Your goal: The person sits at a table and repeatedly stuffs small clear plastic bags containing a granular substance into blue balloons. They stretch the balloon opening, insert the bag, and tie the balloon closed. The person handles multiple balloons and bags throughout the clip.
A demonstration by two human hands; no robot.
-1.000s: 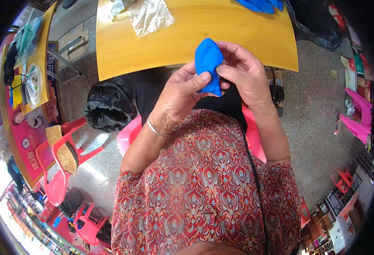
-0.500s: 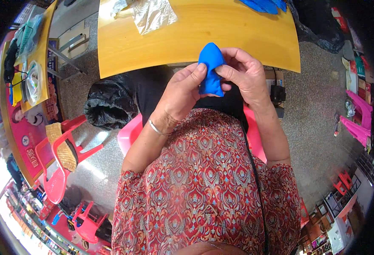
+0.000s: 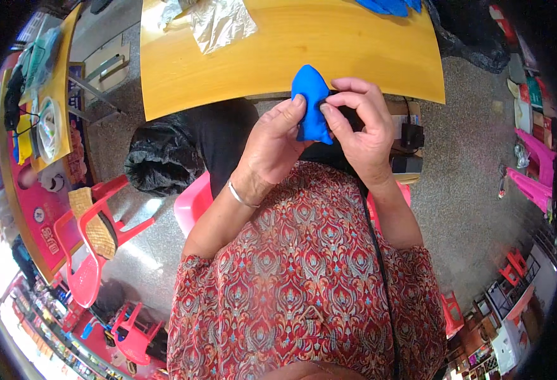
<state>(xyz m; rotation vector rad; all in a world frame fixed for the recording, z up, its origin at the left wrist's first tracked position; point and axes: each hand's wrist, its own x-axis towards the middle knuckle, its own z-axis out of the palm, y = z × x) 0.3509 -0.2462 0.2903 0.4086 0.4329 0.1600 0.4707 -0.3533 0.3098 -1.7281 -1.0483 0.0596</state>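
Observation:
A small blue stuffed-looking cloth piece [image 3: 312, 95], pointed at the top and flared at the bottom, is held up over the near edge of the yellow table. My left hand [image 3: 275, 139] grips it from the left, the thumb pressed on its face and the other fingers behind. At its right edge, my right hand [image 3: 361, 123] has thumb and forefinger tips pinched together, close against the cloth. Whether that pinch holds the cloth's edge or something tiny is too small to tell. The other right fingers are curled loosely.
On the yellow table [image 3: 354, 57] lie a clear plastic bag [image 3: 221, 25] and more blue cloth [image 3: 389, 6]. An open black bag [image 3: 161, 158] stands at the table's near left. Pink chairs [image 3: 92, 234] are on the left; a side table [image 3: 63, 120] holds assorted items.
My right hand has drawn slightly away to the right, its thumb off the cloth's face, baring more of it. My left hand keeps its grip, and the view has shifted a little.

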